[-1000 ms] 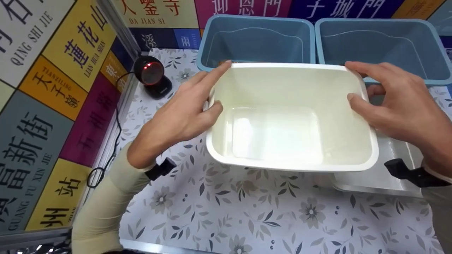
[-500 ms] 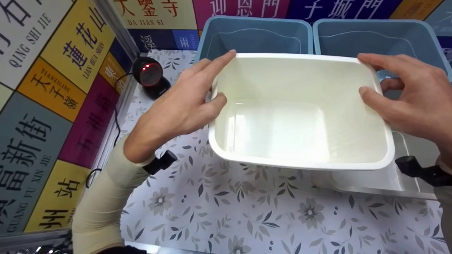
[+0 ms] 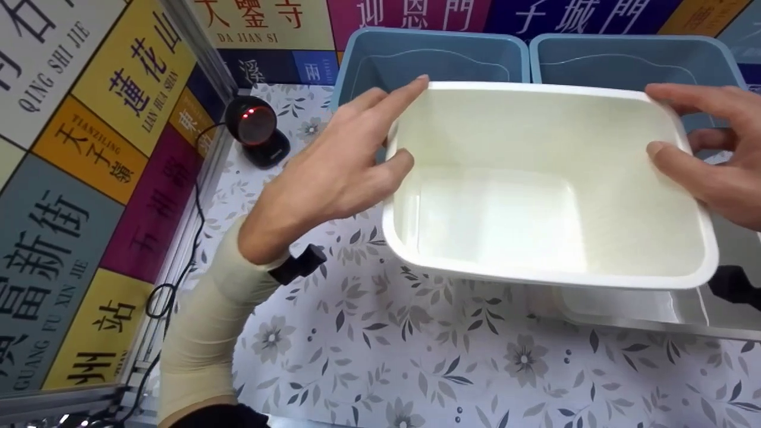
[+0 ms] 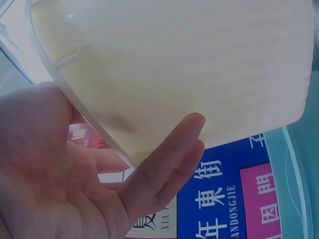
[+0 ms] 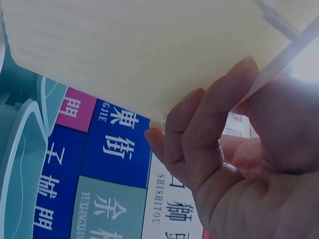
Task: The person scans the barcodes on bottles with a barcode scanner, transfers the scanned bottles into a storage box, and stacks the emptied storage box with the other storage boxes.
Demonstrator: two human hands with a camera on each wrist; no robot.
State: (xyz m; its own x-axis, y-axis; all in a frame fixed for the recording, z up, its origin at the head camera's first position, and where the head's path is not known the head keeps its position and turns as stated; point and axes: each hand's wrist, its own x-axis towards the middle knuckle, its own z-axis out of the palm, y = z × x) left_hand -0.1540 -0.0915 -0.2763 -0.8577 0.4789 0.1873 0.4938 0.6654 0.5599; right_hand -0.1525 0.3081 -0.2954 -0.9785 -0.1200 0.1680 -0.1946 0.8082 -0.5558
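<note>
A white plastic bin (image 3: 499,220) is held up over the table, its open top tilted toward me and nothing inside it. At its left end my left hand (image 3: 342,160) grips the rim, thumb inside and other fingers outside. My right hand (image 3: 722,145) holds the right end the same way and runs off the head view's edge. In the left wrist view the left hand's fingers lie against the outer wall of the bin (image 4: 184,69). The right wrist view has the right hand (image 5: 214,134) with fingers bent against the bin's outside (image 5: 124,55).
Two blue-grey bins, a left one (image 3: 440,56) and a right one (image 3: 636,56), stand at the back, partly covered by the white bin. A white tray (image 3: 630,306) lies beneath it at the right. A black scanner (image 3: 255,128) with red lights stands left on the floral tablecloth (image 3: 368,356).
Both hands have carried the white bin to the right and slightly up. More of the right hand has left the head view. The other bins and the scanner stay put.
</note>
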